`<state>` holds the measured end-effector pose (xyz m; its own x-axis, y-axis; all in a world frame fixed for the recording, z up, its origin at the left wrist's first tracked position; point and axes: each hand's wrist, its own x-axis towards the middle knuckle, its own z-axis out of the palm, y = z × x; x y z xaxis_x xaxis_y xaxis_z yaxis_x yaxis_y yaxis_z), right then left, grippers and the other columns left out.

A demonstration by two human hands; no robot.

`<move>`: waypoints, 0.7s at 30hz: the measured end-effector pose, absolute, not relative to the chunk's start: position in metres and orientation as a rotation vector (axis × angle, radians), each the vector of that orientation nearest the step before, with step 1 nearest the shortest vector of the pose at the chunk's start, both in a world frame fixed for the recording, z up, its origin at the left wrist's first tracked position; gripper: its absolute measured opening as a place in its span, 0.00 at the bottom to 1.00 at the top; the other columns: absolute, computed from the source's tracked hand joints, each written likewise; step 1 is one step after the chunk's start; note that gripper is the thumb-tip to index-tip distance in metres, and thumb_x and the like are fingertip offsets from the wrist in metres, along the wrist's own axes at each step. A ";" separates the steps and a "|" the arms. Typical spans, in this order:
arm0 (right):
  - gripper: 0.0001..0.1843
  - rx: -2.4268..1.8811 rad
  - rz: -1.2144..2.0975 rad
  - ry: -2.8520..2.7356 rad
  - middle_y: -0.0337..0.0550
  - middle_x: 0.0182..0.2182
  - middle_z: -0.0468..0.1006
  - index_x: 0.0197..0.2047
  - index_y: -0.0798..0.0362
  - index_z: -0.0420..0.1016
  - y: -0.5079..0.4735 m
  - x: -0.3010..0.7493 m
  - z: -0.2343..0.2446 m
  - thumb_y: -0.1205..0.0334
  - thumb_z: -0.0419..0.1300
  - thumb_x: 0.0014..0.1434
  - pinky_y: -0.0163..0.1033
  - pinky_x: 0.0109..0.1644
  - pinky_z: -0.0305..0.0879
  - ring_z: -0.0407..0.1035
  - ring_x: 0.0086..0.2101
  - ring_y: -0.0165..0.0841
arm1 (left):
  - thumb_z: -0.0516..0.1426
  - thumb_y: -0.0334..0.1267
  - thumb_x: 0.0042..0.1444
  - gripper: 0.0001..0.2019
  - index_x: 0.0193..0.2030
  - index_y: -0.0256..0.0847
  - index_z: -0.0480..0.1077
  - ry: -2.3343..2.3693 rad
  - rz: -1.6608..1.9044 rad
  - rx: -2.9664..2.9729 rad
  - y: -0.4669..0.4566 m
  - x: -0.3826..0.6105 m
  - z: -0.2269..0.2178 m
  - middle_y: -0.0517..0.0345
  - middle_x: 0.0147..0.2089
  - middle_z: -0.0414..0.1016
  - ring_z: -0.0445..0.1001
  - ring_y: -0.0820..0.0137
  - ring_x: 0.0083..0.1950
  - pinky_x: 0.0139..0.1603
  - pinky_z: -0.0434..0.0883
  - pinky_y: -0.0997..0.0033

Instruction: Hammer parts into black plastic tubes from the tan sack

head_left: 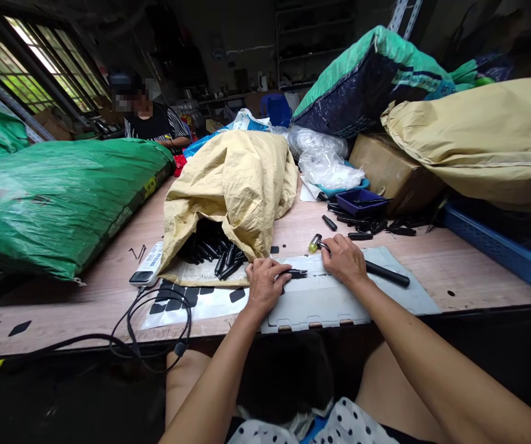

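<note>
My left hand (266, 285) is closed on a slim black handle-like part (298, 273), whose slotted end sticks out to the right above a grey plastic sheet (306, 305). My right hand (345, 258) grips a small hammer (388, 273) near its head. The hammer's yellowish head (314, 243) points left, and its black handle runs out to the right under my wrist. Just left of my left hand, a beige sack (232, 185) lies with its mouth towards me. Many similar black parts (216, 250) spill within that mouth.
More black parts (360, 236) lie at the right by a purple basket (362, 202). A white device (147, 268) with a coiled cable (129, 320) sits left. Large green sacks (61, 197), a cardboard box (390, 172) and a blue crate (501, 246) flank the table. A person (154, 120) sits across.
</note>
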<state>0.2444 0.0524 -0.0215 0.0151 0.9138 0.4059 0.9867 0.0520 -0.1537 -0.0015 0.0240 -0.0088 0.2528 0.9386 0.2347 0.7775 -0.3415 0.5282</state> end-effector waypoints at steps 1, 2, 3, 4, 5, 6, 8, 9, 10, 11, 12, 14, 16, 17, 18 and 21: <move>0.14 -1.899 -0.246 -1.938 0.50 0.43 0.76 0.49 0.52 0.80 0.052 0.245 -0.022 0.61 0.56 0.65 0.43 0.47 0.59 0.66 0.46 0.41 | 0.66 0.40 0.61 0.12 0.51 0.55 0.81 1.593 0.750 2.190 0.026 -0.002 -0.009 0.61 0.48 0.81 0.68 0.60 0.57 0.62 0.54 0.53; 0.14 -1.892 -0.242 -1.935 0.50 0.43 0.76 0.49 0.52 0.80 0.052 0.246 -0.023 0.61 0.56 0.66 0.43 0.47 0.59 0.66 0.46 0.41 | 0.67 0.40 0.60 0.13 0.52 0.54 0.80 1.600 0.753 2.160 0.028 -0.003 -0.010 0.61 0.47 0.81 0.68 0.60 0.57 0.62 0.54 0.53; 0.14 -1.883 -0.234 -1.934 0.49 0.43 0.76 0.50 0.52 0.80 0.053 0.247 -0.024 0.61 0.56 0.66 0.43 0.48 0.60 0.66 0.46 0.41 | 0.68 0.40 0.59 0.13 0.51 0.52 0.80 1.604 0.756 2.140 0.029 -0.003 -0.010 0.61 0.47 0.81 0.68 0.60 0.57 0.62 0.54 0.54; 0.15 -1.872 -0.223 -1.938 0.49 0.43 0.77 0.51 0.52 0.80 0.053 0.248 -0.025 0.60 0.56 0.66 0.43 0.49 0.60 0.67 0.46 0.41 | 0.68 0.41 0.59 0.12 0.50 0.51 0.80 1.604 0.755 2.130 0.030 -0.003 -0.010 0.61 0.47 0.81 0.69 0.60 0.57 0.62 0.54 0.54; 0.15 -1.855 -0.209 -1.953 0.49 0.43 0.77 0.51 0.52 0.80 0.054 0.250 -0.024 0.60 0.56 0.67 0.43 0.49 0.61 0.67 0.46 0.41 | 0.68 0.42 0.58 0.11 0.48 0.51 0.81 1.600 0.750 2.128 0.030 -0.003 -0.010 0.61 0.47 0.81 0.69 0.61 0.57 0.62 0.54 0.54; 0.15 -1.832 -0.194 -1.975 0.49 0.43 0.77 0.51 0.52 0.80 0.054 0.252 -0.023 0.61 0.55 0.67 0.43 0.50 0.61 0.67 0.46 0.41 | 0.68 0.42 0.58 0.10 0.46 0.51 0.81 1.595 0.744 2.131 0.030 -0.003 -0.010 0.61 0.47 0.81 0.69 0.61 0.56 0.61 0.55 0.55; 0.16 -1.778 -0.178 -1.999 0.49 0.42 0.78 0.51 0.51 0.80 0.054 0.254 -0.016 0.61 0.54 0.69 0.43 0.50 0.62 0.68 0.46 0.41 | 0.69 0.43 0.58 0.08 0.44 0.51 0.81 1.592 0.734 2.139 0.029 -0.003 -0.009 0.62 0.46 0.81 0.69 0.61 0.56 0.59 0.55 0.56; 0.16 -1.748 -0.179 -1.981 0.49 0.42 0.78 0.52 0.51 0.80 0.052 0.255 -0.011 0.60 0.53 0.69 0.43 0.50 0.63 0.68 0.46 0.41 | 0.69 0.43 0.57 0.09 0.44 0.51 0.80 1.592 0.732 2.142 0.029 -0.003 -0.009 0.62 0.46 0.81 0.69 0.61 0.56 0.59 0.56 0.56; 0.17 -1.714 -0.178 -1.945 0.49 0.43 0.78 0.53 0.50 0.80 0.050 0.254 -0.004 0.59 0.52 0.70 0.43 0.50 0.64 0.69 0.47 0.42 | 0.69 0.43 0.57 0.09 0.45 0.51 0.80 1.593 0.731 2.145 0.029 -0.003 -0.009 0.62 0.46 0.80 0.68 0.61 0.56 0.59 0.56 0.56; 0.17 -1.675 -0.170 -1.889 0.49 0.44 0.78 0.54 0.49 0.79 0.046 0.252 0.004 0.58 0.52 0.70 0.43 0.50 0.64 0.69 0.47 0.42 | 0.69 0.43 0.57 0.09 0.45 0.51 0.80 1.593 0.731 2.147 0.029 -0.003 -0.009 0.62 0.46 0.80 0.68 0.61 0.56 0.59 0.56 0.56; 0.18 -1.625 -0.143 -1.836 0.48 0.45 0.79 0.55 0.49 0.78 0.042 0.249 0.012 0.57 0.51 0.71 0.43 0.51 0.65 0.70 0.47 0.41 | 0.69 0.43 0.57 0.09 0.45 0.52 0.80 1.592 0.728 2.143 0.029 -0.003 -0.009 0.62 0.46 0.80 0.68 0.61 0.56 0.60 0.55 0.56; 0.18 -1.486 -0.007 -1.799 0.47 0.45 0.80 0.56 0.48 0.78 0.031 0.239 0.025 0.55 0.51 0.71 0.43 0.51 0.67 0.72 0.46 0.40 | 0.69 0.42 0.57 0.09 0.44 0.52 0.80 1.598 0.715 2.116 0.029 -0.002 -0.008 0.62 0.46 0.80 0.68 0.61 0.55 0.60 0.56 0.57; 0.16 -1.365 0.168 -1.850 0.45 0.42 0.80 0.55 0.48 0.78 0.019 0.228 0.031 0.56 0.53 0.71 0.41 0.48 0.69 0.74 0.43 0.38 | 0.69 0.41 0.56 0.09 0.44 0.51 0.80 1.613 0.699 2.077 0.030 -0.002 -0.007 0.61 0.46 0.80 0.68 0.61 0.55 0.59 0.56 0.57; 0.16 -1.331 0.226 -1.883 0.45 0.41 0.81 0.54 0.48 0.79 0.014 0.222 0.031 0.57 0.54 0.70 0.41 0.47 0.70 0.75 0.42 0.37 | 0.69 0.41 0.56 0.09 0.44 0.51 0.80 1.621 0.692 2.060 0.030 -0.001 -0.006 0.61 0.46 0.79 0.68 0.61 0.55 0.59 0.57 0.57; 0.15 -1.312 0.268 -1.919 0.44 0.41 0.81 0.54 0.47 0.79 0.009 0.216 0.030 0.58 0.54 0.70 0.41 0.47 0.70 0.75 0.41 0.36 | 0.69 0.41 0.55 0.09 0.43 0.51 0.80 1.626 0.686 2.048 0.030 -0.001 -0.005 0.61 0.46 0.79 0.68 0.60 0.55 0.59 0.57 0.57; 0.15 -1.306 0.298 -1.991 0.44 0.42 0.82 0.53 0.47 0.79 0.002 0.203 0.023 0.62 0.55 0.69 0.41 0.47 0.70 0.76 0.42 0.36 | 0.69 0.41 0.55 0.09 0.43 0.51 0.79 1.631 0.665 2.027 0.031 0.000 -0.004 0.62 0.47 0.79 0.68 0.60 0.56 0.60 0.56 0.57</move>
<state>0.2031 0.0017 0.0230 -0.2224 0.8683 0.4433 0.7003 0.4587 -0.5470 -0.0003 0.0309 -0.0042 0.1834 0.9792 0.0874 0.7609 -0.1977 0.6180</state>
